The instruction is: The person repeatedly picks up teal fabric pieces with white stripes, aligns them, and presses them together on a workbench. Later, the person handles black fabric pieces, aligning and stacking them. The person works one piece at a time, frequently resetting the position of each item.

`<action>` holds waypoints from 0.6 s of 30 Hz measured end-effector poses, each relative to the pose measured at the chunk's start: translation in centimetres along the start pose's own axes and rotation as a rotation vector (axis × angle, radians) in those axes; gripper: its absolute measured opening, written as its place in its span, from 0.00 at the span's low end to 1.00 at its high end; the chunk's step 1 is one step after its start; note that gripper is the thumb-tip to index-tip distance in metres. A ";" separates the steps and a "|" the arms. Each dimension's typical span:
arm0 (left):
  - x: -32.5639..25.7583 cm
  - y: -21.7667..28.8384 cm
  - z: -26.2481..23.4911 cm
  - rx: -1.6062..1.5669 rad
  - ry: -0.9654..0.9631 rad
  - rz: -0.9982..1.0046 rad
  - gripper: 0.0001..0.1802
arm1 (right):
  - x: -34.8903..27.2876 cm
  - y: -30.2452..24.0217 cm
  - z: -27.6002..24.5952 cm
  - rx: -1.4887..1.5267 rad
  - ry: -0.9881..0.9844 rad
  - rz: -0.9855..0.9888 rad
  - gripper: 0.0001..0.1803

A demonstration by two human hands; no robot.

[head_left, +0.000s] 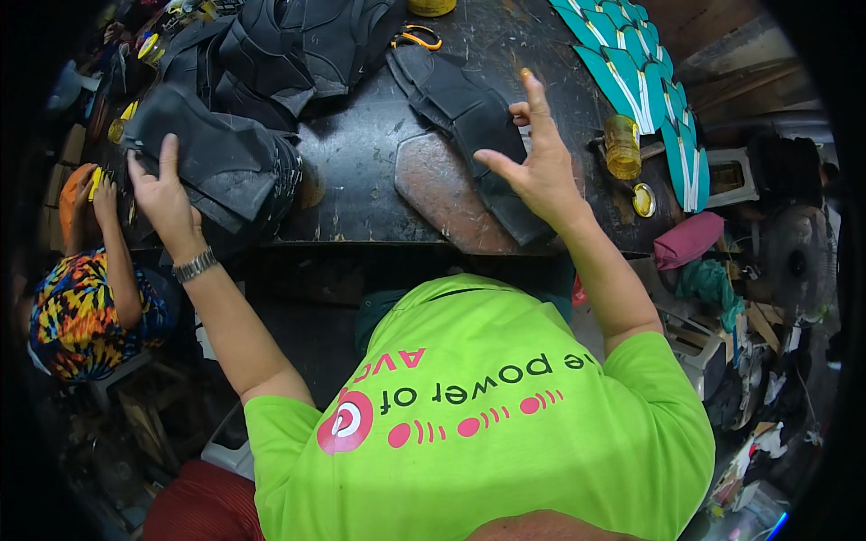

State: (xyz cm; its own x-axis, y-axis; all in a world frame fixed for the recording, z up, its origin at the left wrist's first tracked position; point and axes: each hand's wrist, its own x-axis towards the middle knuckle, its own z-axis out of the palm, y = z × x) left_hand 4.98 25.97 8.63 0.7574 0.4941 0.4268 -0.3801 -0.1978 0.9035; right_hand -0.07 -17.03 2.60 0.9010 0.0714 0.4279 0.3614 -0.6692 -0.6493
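The person in the bright green shirt leans over a dark, worn worktable (361, 171); the left hand (162, 194) lies flat, fingers spread, on the near edge of a stack of black, curved, leather-like cut pieces (225, 162) at the table's left side, pressing on it rather than gripping it; a metal wristwatch (195, 265) sits on that wrist. The right hand (532, 162) is raised above the table with fingers splayed apart and holds nothing; it hovers just over a second, looser pile of black cut pieces (460, 113) that runs toward the table's near edge. More black pieces (298, 41) are heaped at the far left; orange-handled scissors (417, 37) lie beside them. Teal pieces with white stripes (645, 81) fan out at the right, near an amber glass jar (622, 144) and its round lid (643, 199). Another person in a multicoloured shirt (86, 311) sits to the left.
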 end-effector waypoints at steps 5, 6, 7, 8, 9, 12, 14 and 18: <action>1.6 -7.3 -3.7 0.142 0.029 -0.064 0.31 | -0.2 0.5 1.7 -0.284 -0.013 -0.085 0.66; 1.6 -8.1 -3.8 0.251 0.032 -0.062 0.36 | -0.3 0.6 1.9 -0.262 -0.023 -0.061 0.66; 1.5 -8.5 -3.8 0.433 0.079 0.054 0.38 | -0.2 0.7 2.0 -0.245 -0.032 -0.045 0.67; 1.5 -8.7 -3.6 0.610 0.158 0.175 0.39 | -0.1 0.8 2.0 -0.227 -0.037 -0.030 0.67; 1.6 -8.6 -3.4 0.803 0.213 0.267 0.41 | -0.1 0.8 2.1 -0.208 -0.042 -0.013 0.67; 1.3 -7.5 -3.1 0.899 0.022 0.132 0.48 | 0.0 0.9 1.9 -0.149 -0.064 0.043 0.66; 0.8 -7.2 -2.5 1.015 -0.025 0.102 0.49 | -0.1 0.9 1.8 -0.113 -0.079 0.068 0.65; -0.3 -6.6 -1.7 1.356 0.067 0.136 0.47 | -0.3 0.8 1.6 -0.092 0.007 0.013 0.64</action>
State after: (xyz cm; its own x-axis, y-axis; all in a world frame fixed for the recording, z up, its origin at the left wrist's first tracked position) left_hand 6.36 28.62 2.53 0.7146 0.4359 0.5471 0.3952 -0.8969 0.1984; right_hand 0.34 -16.41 0.90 0.9036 0.0568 0.4246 0.3257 -0.7349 -0.5949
